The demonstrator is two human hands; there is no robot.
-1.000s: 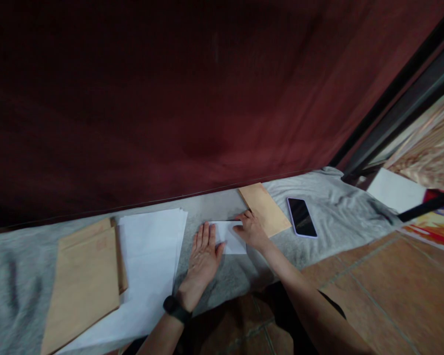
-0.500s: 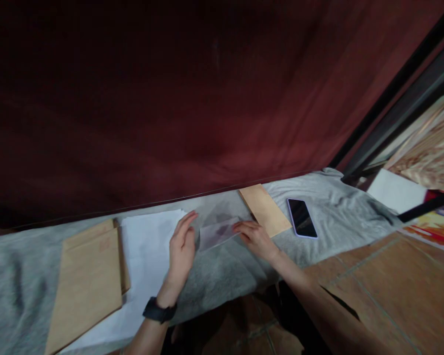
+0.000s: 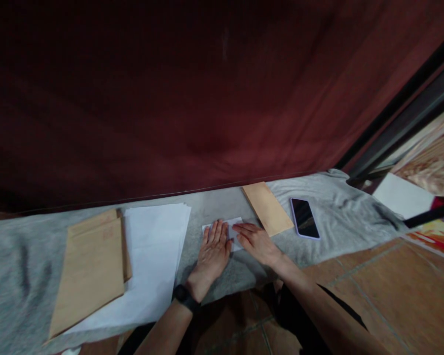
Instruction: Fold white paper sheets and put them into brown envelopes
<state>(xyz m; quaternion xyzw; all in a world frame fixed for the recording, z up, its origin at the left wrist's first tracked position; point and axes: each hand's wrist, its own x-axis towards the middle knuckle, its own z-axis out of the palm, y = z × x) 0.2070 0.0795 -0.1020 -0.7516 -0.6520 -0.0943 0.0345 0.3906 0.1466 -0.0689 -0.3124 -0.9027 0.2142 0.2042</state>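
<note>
A small folded sheet of white paper [image 3: 237, 241] lies on the grey cloth in front of me, partly hidden under both hands. My left hand [image 3: 213, 251] is open and flat, its palm and stretched fingers pressing on the paper's left part. Beside it, my right hand [image 3: 257, 241] rests its extended fingers on the paper's right part, thumb a little apart. Just past the right hand lies a tan envelope [image 3: 268, 207]. A black band sits on my left wrist.
Left on the grey cloth [image 3: 214, 199] are a stack of white sheets [image 3: 157, 246] and several brown envelopes [image 3: 92, 266] overlapping it. A phone [image 3: 305, 218] in a lilac case lies to the right. A dark red upright surface [image 3: 222, 123] rises behind; the tiled floor [image 3: 392, 276] shows below.
My left hand lifted off to the left, then came back down flat on the paper. The paper was raised and turned by my right hand and lies flat again, now showing less area.
</note>
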